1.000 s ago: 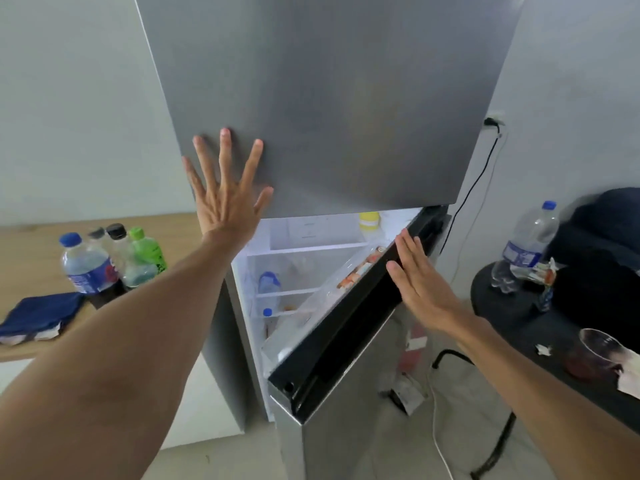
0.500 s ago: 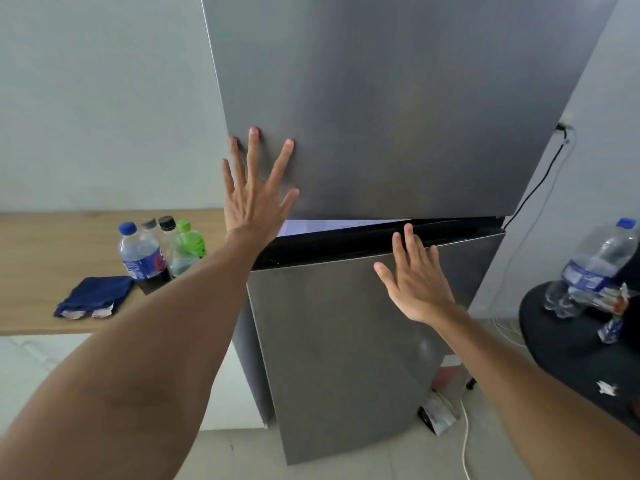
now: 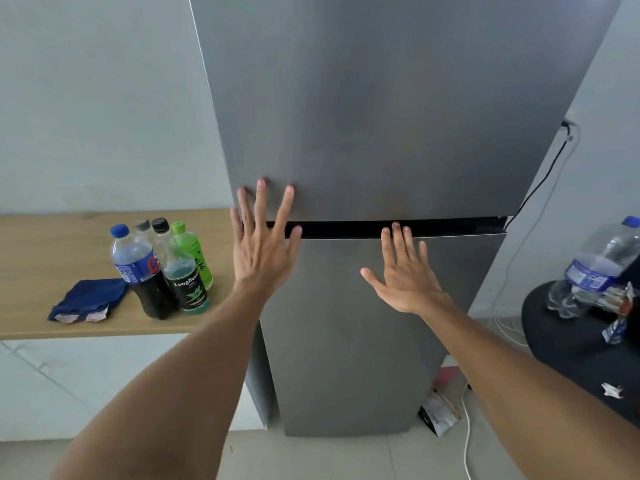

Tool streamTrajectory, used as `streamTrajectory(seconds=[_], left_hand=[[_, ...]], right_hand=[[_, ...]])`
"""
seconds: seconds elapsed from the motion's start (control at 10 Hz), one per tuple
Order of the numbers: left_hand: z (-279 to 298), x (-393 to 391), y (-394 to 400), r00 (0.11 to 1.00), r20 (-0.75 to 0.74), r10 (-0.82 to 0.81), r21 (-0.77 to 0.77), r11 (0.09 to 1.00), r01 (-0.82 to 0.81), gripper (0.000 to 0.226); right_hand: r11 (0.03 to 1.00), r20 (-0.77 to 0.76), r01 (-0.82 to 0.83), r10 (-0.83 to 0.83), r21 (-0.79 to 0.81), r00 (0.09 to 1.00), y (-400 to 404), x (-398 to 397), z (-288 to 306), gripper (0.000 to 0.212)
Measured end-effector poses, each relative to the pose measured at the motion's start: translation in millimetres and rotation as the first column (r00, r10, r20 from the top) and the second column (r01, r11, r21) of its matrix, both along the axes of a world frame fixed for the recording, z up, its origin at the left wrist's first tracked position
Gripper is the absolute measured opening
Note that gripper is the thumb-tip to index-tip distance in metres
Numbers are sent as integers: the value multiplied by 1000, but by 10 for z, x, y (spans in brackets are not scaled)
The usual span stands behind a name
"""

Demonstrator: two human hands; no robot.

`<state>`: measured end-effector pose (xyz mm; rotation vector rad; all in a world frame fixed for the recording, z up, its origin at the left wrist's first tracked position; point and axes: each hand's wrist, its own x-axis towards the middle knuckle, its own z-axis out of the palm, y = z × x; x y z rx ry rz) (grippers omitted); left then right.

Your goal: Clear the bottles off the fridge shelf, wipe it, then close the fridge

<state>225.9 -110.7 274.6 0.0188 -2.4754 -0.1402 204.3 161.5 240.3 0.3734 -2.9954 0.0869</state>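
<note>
The lower fridge door [image 3: 363, 323] now sits flush under the upper door [image 3: 381, 98], with only the dark seam [image 3: 450, 227] between them; a second ago it stood swung out with the lit white shelves showing, and half a second ago a pale sliver of the inside was still visible above its top edge. That sliver is gone, so I judge the closing step done, or all but done. My right hand [image 3: 407, 278] is flat and spread on the upper part of that door, fingertips reaching the seam, gripping nothing. My left hand [image 3: 265, 244] is also spread wide and holding nothing; it lies across the seam at the fridge's left edge, fingertips on the upper door, lower than it was a moment back. Whether either palm presses or merely rests I cannot tell. The bottles [image 3: 161, 268], four of them, stand upright in a tight cluster on the wooden counter [image 3: 41, 244] to the left of the fridge, well clear of the door, and the blue cloth [image 3: 88, 299] lies crumpled just beside them. With bottles out, cloth set down and door shut, I reckon the task is at its end. Off to the right, another water bottle [image 3: 595, 268] sits on a dark round table [image 3: 554, 337].
</note>
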Motion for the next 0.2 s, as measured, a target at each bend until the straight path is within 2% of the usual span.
streamTrajectory(seconds=[0.1, 0.2], left_hand=[[-419, 97, 65, 992, 129, 10, -16, 1000, -8, 78], [-536, 77, 102, 968, 243, 66, -31, 998, -60, 86]], right_hand=[[999, 92, -19, 22, -33, 996, -9, 8, 62, 97], [980, 176, -52, 86, -190, 981, -3, 115, 492, 91]])
